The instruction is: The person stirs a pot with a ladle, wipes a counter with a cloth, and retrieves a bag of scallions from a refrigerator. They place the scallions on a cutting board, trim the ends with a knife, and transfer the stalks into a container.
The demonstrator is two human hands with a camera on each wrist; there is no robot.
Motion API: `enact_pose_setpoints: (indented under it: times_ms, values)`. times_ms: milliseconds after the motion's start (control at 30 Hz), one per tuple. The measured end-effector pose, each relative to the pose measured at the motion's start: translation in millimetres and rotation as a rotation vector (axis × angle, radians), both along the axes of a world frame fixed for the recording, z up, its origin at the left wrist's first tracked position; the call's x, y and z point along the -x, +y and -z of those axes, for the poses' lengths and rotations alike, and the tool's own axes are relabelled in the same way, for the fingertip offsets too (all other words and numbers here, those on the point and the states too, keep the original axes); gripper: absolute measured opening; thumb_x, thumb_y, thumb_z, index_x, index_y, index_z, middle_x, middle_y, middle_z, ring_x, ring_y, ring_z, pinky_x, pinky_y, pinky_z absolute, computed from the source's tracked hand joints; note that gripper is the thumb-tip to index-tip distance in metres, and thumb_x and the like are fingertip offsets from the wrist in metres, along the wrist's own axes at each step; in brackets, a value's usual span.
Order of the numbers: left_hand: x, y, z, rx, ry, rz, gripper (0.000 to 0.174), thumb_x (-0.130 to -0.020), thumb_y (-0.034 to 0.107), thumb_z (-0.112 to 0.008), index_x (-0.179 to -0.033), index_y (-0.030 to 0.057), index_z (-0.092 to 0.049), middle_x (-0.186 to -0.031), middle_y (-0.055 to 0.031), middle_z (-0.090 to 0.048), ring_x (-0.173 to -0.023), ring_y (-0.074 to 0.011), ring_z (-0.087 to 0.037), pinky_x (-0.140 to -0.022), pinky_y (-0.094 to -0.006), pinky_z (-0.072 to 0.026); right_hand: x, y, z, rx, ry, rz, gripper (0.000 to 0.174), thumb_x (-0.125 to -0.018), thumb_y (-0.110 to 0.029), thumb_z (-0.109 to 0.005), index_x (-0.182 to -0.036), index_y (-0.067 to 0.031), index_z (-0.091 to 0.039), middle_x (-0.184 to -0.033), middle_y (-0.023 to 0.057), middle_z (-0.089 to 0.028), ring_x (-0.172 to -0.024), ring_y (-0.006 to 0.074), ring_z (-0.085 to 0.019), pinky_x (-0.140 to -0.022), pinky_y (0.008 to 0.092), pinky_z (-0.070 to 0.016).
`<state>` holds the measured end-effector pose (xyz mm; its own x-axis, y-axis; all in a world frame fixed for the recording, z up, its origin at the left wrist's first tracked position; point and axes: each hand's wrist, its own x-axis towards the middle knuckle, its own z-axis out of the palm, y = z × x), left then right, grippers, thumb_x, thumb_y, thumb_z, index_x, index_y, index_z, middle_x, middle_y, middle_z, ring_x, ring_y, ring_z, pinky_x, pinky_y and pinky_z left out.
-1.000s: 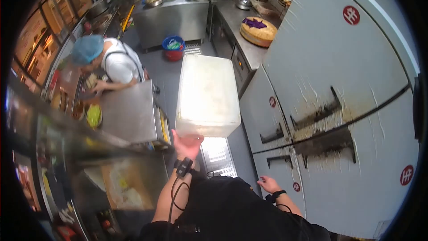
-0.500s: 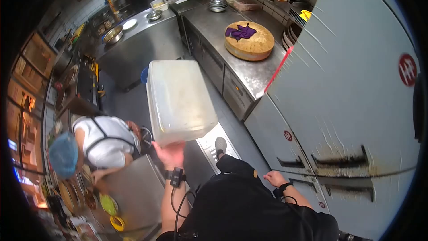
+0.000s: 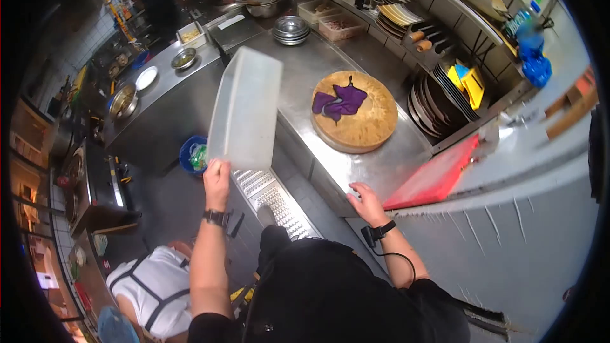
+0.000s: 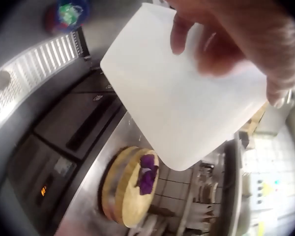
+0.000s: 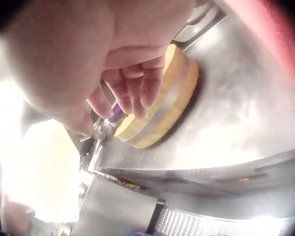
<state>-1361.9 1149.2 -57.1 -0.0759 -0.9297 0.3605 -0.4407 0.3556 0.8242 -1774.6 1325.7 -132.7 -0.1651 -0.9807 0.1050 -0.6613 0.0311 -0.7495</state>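
A translucent white plastic container point(image 3: 253, 111) is held out over the floor, tilted up on its narrow side. My left hand point(image 3: 216, 184) grips its near end. In the left wrist view, the fingers and thumb of the left hand point(image 4: 236, 37) bend over the container's end wall point(image 4: 162, 98). My right hand point(image 3: 366, 205) holds nothing, its fingers loosely bent above the counter's near edge. Beyond it, a round wooden chopping block point(image 3: 375, 124) stands on the steel counter point(image 3: 298, 82) with a crumpled purple cloth point(image 3: 343, 100) on top.
A red board point(image 3: 438, 174) leans at the counter's right end, beside the grey fridge point(image 3: 502, 241). Shelves behind carry plates point(image 3: 438, 105). On the floor are a blue bucket point(image 3: 190, 154) and a metal drain grate point(image 3: 279, 200). Another person in white point(image 3: 155, 286) bends at lower left.
My view has turned right toward the counter. The container has swung from lying flat on my left palm to a steep tilt in its fingers. My right hand has risen to the counter edge.
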Motion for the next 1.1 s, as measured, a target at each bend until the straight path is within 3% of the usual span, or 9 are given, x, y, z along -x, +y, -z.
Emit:
enact_pose_setpoints:
  times_ms: [133,267,367,600,733,767,833,933,1100]
  values:
    - [38.5,-138.9,18.5,0.343,-0.328,0.236,0.031,-0.088,0.023,-0.078,-0.073,0.0013,-0.062,-0.076,-0.0147,-0.06,-0.079,-0.0343,-0.055,-0.078,-0.0439,-0.0464,-4.7,-93.9,-10.1,0.074,0.058,0.161,0.034,-0.09,-0.018,-0.076,-0.118,0.0005,-0.07,-0.119,0.0198,-0.07,-0.109,0.0364,-0.067,-0.093,0.0419,-0.0548]
    - [85.6,-259.7,73.6,0.418,-0.792,0.521,0.047,-0.088,0.047,-0.074,-0.076,0.002,-0.072,-0.082,-0.0157,-0.068,-0.09,-0.0356,-0.061,-0.084,-0.0458,-0.0499,-4.7,-187.2,-1.8,0.047,0.157,0.336,0.047,-0.089,-0.023,-0.078,-0.127,-0.0001,-0.065,-0.133,0.0229,-0.063,-0.107,0.0371,-0.067,-0.095,0.044,-0.0543]
    - [110.5,-310.1,92.9,0.275,-0.813,0.683,0.048,-0.09,0.048,-0.071,-0.082,0.0008,-0.075,-0.088,-0.016,-0.07,-0.096,-0.0344,-0.062,-0.088,-0.0449,-0.0515,-1.5,-245.0,-2.1,-0.063,0.255,0.52,0.079,-0.083,-0.035,-0.083,-0.147,-0.0045,-0.051,-0.154,0.0318,-0.04,-0.127,0.0466,-0.058,-0.105,0.0465,-0.0508]
    - [124.4,-355.0,80.3,0.229,-0.704,0.812,0.043,-0.09,0.044,-0.073,-0.084,0.001,-0.075,-0.091,-0.0162,-0.068,-0.097,-0.0352,-0.062,-0.088,-0.0467,-0.0514,-7.9,-335.7,-23.6,-0.427,0.365,0.6,0.084,-0.079,-0.045,-0.085,-0.147,-0.0086,-0.054,-0.15,0.0306,-0.044,-0.128,0.0449,-0.057,-0.107,0.0445,-0.0497]
    - [76.4,-383.0,81.6,0.26,-0.57,0.806,0.036,-0.084,0.036,-0.08,-0.09,0.0012,-0.073,-0.099,-0.0157,-0.067,-0.098,-0.0371,-0.06,-0.089,-0.0471,-0.0497,21.1,-348.7,-10.0,-0.455,0.395,0.575,0.037,-0.079,-0.031,-0.082,-0.099,-0.0035,-0.066,-0.105,0.0227,-0.07,-0.097,0.0424,-0.068,-0.087,0.0474,-0.0545]
    - [62.2,-389.7,79.9,0.229,-0.565,0.838,0.035,-0.082,0.033,-0.081,-0.092,0.0016,-0.072,-0.097,-0.0149,-0.066,-0.099,-0.0374,-0.059,-0.089,-0.0473,-0.0496,24.5,-347.6,-10.8,-0.469,0.399,0.579,0.037,-0.079,-0.031,-0.082,-0.099,-0.0035,-0.066,-0.105,0.0227,-0.07,-0.097,0.0424,-0.068,-0.087,0.0474,-0.0545]
    - [43.8,-401.3,72.7,0.245,-0.526,0.824,0.034,-0.081,0.032,-0.082,-0.09,0.0017,-0.071,-0.096,-0.0144,-0.065,-0.098,-0.0374,-0.059,-0.088,-0.0473,-0.0495,37.7,-358.8,-17.5,-0.256,0.285,0.673,0.022,-0.077,-0.019,-0.077,-0.082,-0.0051,-0.06,-0.074,0.0165,-0.065,-0.075,0.0343,-0.068,-0.073,0.0462,-0.0542]
    - [26.3,-411.3,49.3,0.222,-0.516,0.8,0.032,-0.079,0.03,-0.084,-0.088,0.0016,-0.07,-0.095,-0.0142,-0.064,-0.097,-0.0375,-0.058,-0.086,-0.0474,-0.0491,85.1,-390.9,-36.7,0.062,-0.095,0.803,0.022,-0.08,-0.011,-0.072,-0.077,-0.0047,-0.051,-0.068,0.0035,-0.051,-0.067,0.011,-0.047,-0.062,0.0309,-0.0443]
    - [8.9,-429.7,50.0,0.083,-0.674,0.712,0.033,-0.074,0.025,-0.086,-0.079,0.0007,-0.064,-0.095,-0.0159,-0.063,-0.095,-0.0394,-0.057,-0.085,-0.0478,-0.0479,158.9,-482.7,-96.2,0.459,-0.092,0.965,0.022,-0.085,-0.009,-0.069,-0.079,-0.0023,-0.049,-0.073,0.0004,-0.046,-0.072,0.0096,-0.042,-0.066,0.0283,-0.0426]
